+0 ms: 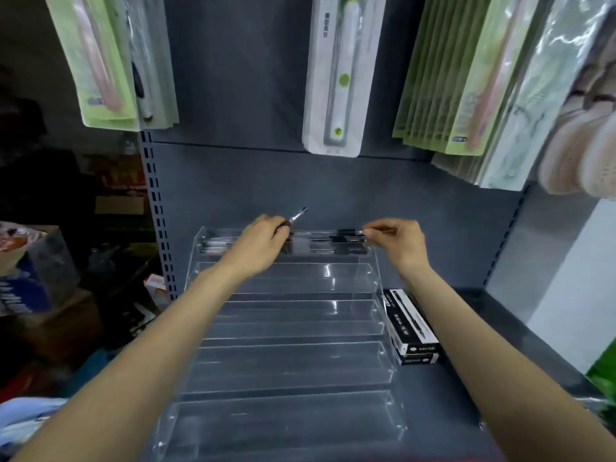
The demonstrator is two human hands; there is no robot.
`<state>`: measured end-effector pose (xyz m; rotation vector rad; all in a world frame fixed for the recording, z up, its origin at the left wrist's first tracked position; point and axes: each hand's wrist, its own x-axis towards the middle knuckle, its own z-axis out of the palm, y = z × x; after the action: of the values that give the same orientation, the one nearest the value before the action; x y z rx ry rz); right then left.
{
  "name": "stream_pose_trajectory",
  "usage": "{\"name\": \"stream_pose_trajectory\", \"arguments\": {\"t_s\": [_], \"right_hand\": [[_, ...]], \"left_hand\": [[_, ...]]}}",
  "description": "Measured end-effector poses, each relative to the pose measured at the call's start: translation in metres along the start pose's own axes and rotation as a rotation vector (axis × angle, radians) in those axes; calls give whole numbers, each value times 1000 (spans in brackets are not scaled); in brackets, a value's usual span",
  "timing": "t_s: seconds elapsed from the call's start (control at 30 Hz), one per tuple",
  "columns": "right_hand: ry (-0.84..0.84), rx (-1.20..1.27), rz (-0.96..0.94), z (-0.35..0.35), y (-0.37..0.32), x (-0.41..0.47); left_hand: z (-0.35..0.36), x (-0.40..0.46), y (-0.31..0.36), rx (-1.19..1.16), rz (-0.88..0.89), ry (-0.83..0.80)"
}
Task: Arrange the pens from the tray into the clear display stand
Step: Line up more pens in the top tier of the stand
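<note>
Left hand (263, 236) grips a pen (297, 216), tip pointing far-right and upward. Right hand (398, 241) pinches the right end of another pen (346, 232), lying left-right in the stand's (293, 361) far tier.

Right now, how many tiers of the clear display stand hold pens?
1: only the top tier of the clear display stand, where both hands work. The four lower tiers look empty; glare could hide something.

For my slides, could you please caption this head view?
Both hands place black pens in the clear acrylic display stand's top tier.
</note>
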<state>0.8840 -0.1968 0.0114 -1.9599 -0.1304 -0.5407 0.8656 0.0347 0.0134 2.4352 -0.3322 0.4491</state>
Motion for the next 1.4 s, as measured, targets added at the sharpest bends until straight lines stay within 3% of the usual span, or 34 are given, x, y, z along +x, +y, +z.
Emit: {"name": "stream_pose_trajectory", "arguments": {"t_s": [0.13, 0.27, 0.43, 0.6, 0.67, 0.8, 0.9, 0.97, 1.1, 1.4], "right_hand": [[-69, -204, -96, 7, 8, 18], [-193, -416, -197, 9, 16, 31], [-324, -537, -189, 5, 14, 50], [-449, -600, -167, 5, 11, 61], [-437, -571, -183, 4, 12, 61], [-385, -203, -179, 2, 10, 48], [-422, -138, -217, 3, 10, 44], [-359, -110, -208, 0, 10, 45], [-266, -172, -194, -11, 18, 49], [-310, -429, -260, -5, 34, 46]], "left_hand": [[7, 9, -5, 16, 86, -25], [12, 14, 1, 16, 112, 56], [15, 21, 10, -134, 43, 152], [20, 24, 12, -97, 32, 122], [22, 25, 13, -85, 34, 110], [27, 27, 21, -103, 74, 82], [33, 31, 27, -108, 90, 66], [33, 33, 26, -94, 71, 61], [26, 34, 9, -11, 10, 37], [32, 38, 0, 171, 43, -26]]}}
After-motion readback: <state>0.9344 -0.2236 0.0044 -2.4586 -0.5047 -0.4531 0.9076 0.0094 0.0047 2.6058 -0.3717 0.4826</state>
